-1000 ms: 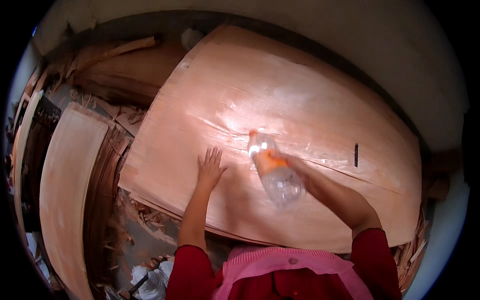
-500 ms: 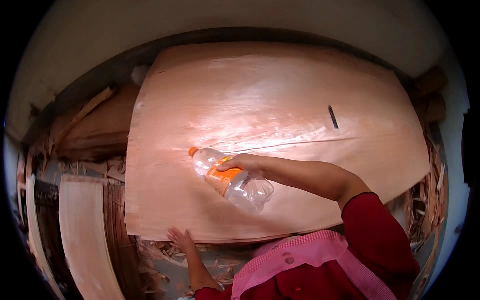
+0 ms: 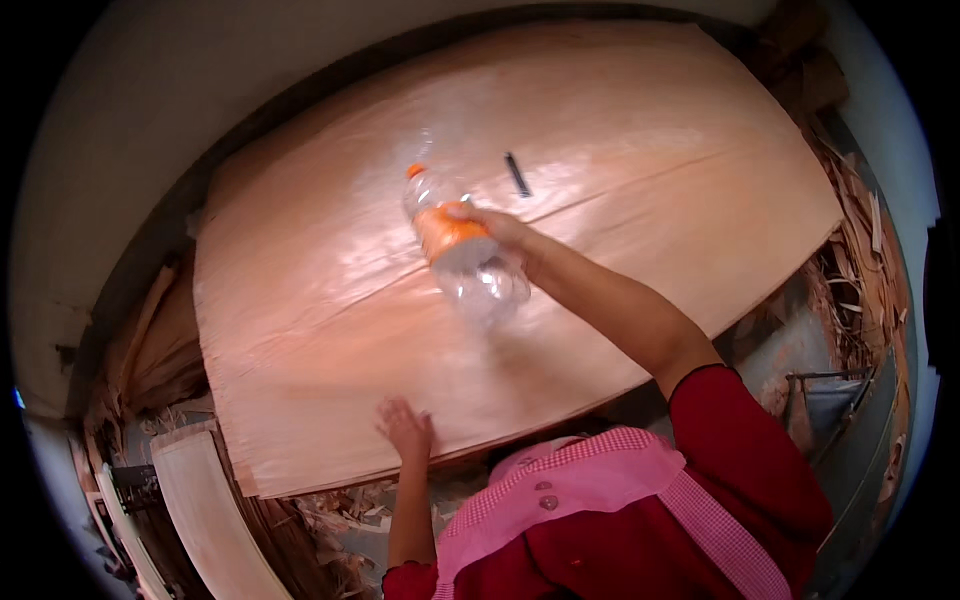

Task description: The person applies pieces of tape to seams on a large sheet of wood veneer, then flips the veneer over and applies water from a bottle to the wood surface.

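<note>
My right hand [image 3: 498,232] is wrapped round a clear plastic bottle [image 3: 482,285] with an orange cap and orange label. The bottle is tilted over the wood veneer sheets [image 3: 620,110], its cap pointing away from me. Fine drops or a faint spray show just past the cap. My left hand [image 3: 406,424] is at the near edge of the sheets, fingers spread, holding nothing. Beyond the bottle, to its right, a narrow black strip-like tool [image 3: 517,174] lies on the top sheet. A long crease runs across that sheet, which shines as if wet.
Narrow veneer strips [image 3: 215,510] stand at the lower left. Torn wood scraps [image 3: 855,270] pile up along the right side, near a grey bin-like object [image 3: 832,400]. A pale wall [image 3: 130,130] rises behind the stack at the far left.
The view has turned and shifted rightward. My right hand has carried the bottle farther from me, closer to the black tool. My left hand has moved right along the near edge.
</note>
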Demonstrator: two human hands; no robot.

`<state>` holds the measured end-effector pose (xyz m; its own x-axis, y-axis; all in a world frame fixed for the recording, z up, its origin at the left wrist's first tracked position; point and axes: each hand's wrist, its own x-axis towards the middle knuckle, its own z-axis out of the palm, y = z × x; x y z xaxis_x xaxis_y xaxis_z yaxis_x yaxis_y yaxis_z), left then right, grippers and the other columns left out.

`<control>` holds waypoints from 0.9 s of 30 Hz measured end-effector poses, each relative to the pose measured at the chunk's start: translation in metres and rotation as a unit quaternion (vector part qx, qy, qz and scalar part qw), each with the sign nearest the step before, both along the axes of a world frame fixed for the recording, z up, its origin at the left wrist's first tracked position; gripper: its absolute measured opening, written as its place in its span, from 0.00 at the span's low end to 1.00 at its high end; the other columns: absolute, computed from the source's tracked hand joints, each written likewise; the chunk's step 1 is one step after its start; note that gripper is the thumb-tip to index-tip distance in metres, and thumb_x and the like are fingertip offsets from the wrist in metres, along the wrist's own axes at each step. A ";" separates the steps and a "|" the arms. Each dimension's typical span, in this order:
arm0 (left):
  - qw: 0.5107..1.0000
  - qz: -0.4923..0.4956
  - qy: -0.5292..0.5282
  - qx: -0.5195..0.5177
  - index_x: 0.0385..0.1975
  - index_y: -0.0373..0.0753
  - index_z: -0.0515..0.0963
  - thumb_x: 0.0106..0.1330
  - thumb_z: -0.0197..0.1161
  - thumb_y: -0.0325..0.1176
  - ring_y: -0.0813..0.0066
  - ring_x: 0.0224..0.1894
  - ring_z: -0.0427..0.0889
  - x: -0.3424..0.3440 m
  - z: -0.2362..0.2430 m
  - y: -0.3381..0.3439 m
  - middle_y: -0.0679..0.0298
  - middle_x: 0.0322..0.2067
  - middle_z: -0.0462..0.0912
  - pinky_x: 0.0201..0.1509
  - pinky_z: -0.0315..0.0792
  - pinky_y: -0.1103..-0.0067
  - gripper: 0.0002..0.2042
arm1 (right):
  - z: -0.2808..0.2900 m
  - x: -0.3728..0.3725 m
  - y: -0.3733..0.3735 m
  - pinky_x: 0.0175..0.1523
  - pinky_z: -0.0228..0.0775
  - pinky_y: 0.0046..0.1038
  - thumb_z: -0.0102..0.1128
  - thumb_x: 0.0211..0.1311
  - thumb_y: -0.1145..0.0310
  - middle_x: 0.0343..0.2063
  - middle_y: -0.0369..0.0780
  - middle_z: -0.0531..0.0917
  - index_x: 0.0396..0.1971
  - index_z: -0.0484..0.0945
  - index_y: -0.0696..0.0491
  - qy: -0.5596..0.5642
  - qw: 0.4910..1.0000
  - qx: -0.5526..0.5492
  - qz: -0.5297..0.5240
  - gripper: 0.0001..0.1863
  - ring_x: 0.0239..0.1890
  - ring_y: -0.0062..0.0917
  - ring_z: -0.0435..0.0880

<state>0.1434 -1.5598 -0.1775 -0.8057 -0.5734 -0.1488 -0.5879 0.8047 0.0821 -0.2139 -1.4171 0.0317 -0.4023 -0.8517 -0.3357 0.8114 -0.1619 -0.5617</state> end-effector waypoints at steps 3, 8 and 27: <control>0.992 -0.123 0.029 -0.029 0.60 0.40 0.56 0.53 0.59 0.48 0.50 0.65 0.44 -0.062 0.011 0.093 0.55 0.64 0.47 0.61 0.39 0.48 0.35 | -0.011 0.010 0.105 0.38 0.73 0.27 0.59 0.53 0.57 0.33 0.41 0.77 0.45 0.68 0.61 0.111 0.988 0.096 -0.038 0.26 0.33 0.25 0.78; 0.986 -0.161 0.033 0.000 0.61 0.41 0.55 0.55 0.56 0.50 0.50 0.65 0.44 -0.145 0.026 0.167 0.56 0.64 0.47 0.59 0.43 0.45 0.35 | -0.029 -0.026 0.324 0.46 0.70 0.26 0.55 0.55 0.63 0.37 0.38 0.76 0.46 0.67 0.57 0.205 0.956 0.101 -0.182 0.21 0.39 0.22 0.77; 0.965 -0.239 0.105 0.018 0.63 0.37 0.49 0.59 0.49 0.55 0.50 0.67 0.36 -0.346 0.003 0.225 0.53 0.65 0.41 0.61 0.31 0.45 0.37 | -0.149 -0.010 0.378 0.54 0.64 0.30 0.60 0.51 0.69 0.45 0.38 0.73 0.52 0.62 0.57 0.120 0.929 0.198 -0.290 0.27 0.48 0.25 0.73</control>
<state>-0.2028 -1.3349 -0.1742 -0.9914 -0.1266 0.0340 -0.1178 0.9742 0.1926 -0.2236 -1.0395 -0.1177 -0.8587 -0.2972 -0.4175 0.4956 -0.2740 -0.8242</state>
